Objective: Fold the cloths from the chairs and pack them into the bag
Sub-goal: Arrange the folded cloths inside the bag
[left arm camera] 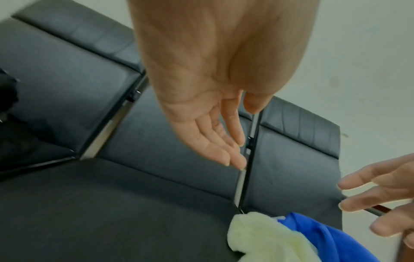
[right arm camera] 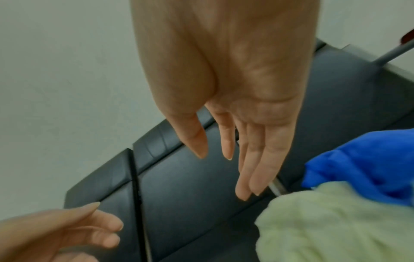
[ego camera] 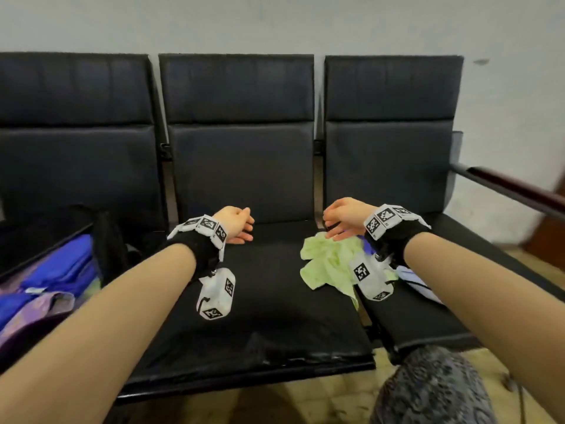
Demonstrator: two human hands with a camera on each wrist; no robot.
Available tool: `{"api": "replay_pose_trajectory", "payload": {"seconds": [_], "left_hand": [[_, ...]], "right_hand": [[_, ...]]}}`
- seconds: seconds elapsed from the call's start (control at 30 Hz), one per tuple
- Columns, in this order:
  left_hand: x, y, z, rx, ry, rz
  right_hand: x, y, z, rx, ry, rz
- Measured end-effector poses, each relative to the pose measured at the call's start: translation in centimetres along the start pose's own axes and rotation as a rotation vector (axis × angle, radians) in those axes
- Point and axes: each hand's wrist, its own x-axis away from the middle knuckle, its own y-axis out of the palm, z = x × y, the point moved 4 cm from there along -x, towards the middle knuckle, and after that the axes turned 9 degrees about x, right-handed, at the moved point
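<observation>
While both hands' grip hangs slack and empty, green cloth point(ego camera: 328, 264) overlaps blue cloth point(right arm camera: 369, 159) beside the bag point(ego camera: 55, 270).

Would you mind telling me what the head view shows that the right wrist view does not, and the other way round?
Only the head view shows the bag on the left seat with blue and purple cloths inside, both forearms with their marker bands, and the floor.

Only the right wrist view shows the right hand's palm side, fingers straight and holding nothing.

Both show the left hand, the right hand, the crumpled green cloth with a blue cloth behind it, the black chairs and the pale wall.
</observation>
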Motion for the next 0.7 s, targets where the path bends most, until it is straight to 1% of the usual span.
{"api": "replay_pose_trajectory", "payload": {"seconds": [0.07,0.17,0.23,0.3,0.37,0.4,0.47,0.57,0.63,0.7], "left_hand": [[-0.4,3.4,-0.6,-0.012,-0.017,-0.063],[-1.0,7.3,-1.5,-0.045,-0.048,-0.143],[-1.3,9.1,-2.2,-0.086,-0.062,-0.186],[-1.4,9.9,-3.0,-0.124,-0.064,-0.215],[-1.6,10.5,-3.8,-0.156,-0.077,-0.234],[-1.7,10.7,-4.1,-0.170,-0.082,-0.237],[-1.9,10.9,-4.8,-0.196,-0.095,-0.237],[-2.0,10.7,-5.3,-0.224,-0.105,-0.226],[-1.8,10.3,-5.5,-0.225,-0.116,-0.218],[-1.4,9.9,-5.6,-0.229,-0.122,-0.212]], "right_hand": [[0.0,-1.2,3.1,0.033,0.061,0.023],[-0.8,-1.2,7.1,0.076,0.158,0.001],[-1.6,-0.7,9.3,0.138,0.208,0.011],[-2.0,0.2,10.6,0.206,0.227,0.020],[-2.6,1.6,12.0,0.238,0.261,-0.014],[-3.0,2.4,12.6,0.297,0.270,-0.041],[-4.1,4.1,13.8,0.462,0.262,-0.064],[-5.4,5.3,13.9,0.561,0.192,0.071],[-5.6,5.6,13.0,0.585,0.147,0.119],[-5.5,5.9,11.9,0.490,0.088,0.156]]}}
